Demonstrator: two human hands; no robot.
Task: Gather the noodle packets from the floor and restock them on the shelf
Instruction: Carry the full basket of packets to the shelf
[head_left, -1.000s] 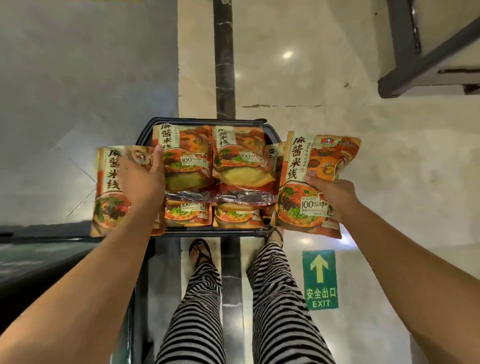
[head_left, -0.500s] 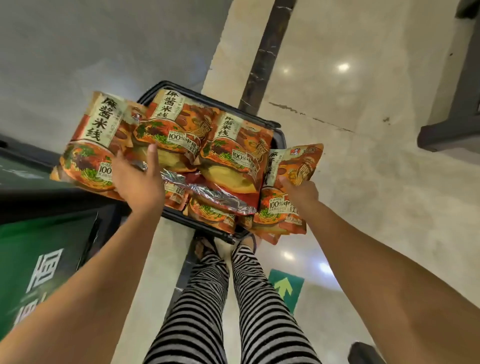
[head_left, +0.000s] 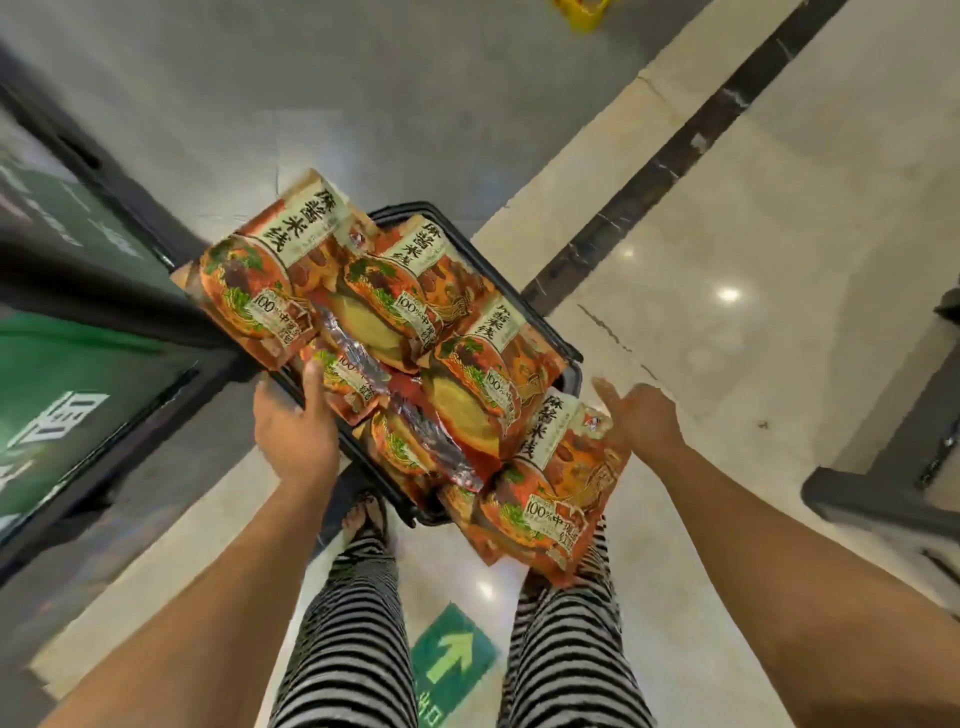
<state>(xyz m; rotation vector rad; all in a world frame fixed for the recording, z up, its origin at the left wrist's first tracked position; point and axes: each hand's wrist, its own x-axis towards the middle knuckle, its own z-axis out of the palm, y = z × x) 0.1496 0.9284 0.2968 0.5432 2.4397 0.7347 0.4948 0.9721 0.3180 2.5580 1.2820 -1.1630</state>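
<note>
Both bare forearms reach forward over striped trousers (head_left: 348, 623). The left hand (head_left: 296, 431) shows its back, thumb to the left and forefinger stretched up to the right. Its other fingers are hidden, so how tightly they close cannot be told. The lower corner of the left noodle packet (head_left: 260, 280) sits in the fork between thumb and forefinger, pinched there. This packet rises tilted from the hand and overlaps the far left corner of the black basket (head_left: 569, 358). The right hand (head_left: 644, 421) is spread wide, palm turned inward, thumb pointing up, gripping nothing. The right noodle packet (head_left: 556, 483) hangs just below and left of it, off the basket's near corner and over the right leg. Only its top right corner lies against the edge of the palm. More noodle packets (head_left: 467, 374) are heaped in the basket between the two hands. The basket stands on the polished floor (head_left: 727, 389), near a green arrow sticker (head_left: 452, 660).

Half a second ago the right hand's fingers were curled on its packet, held up beside the basket. Now that hand has opened and the packet sits lower. The left packet, earlier out to the basket's left, is now closer in over the pile.
</note>
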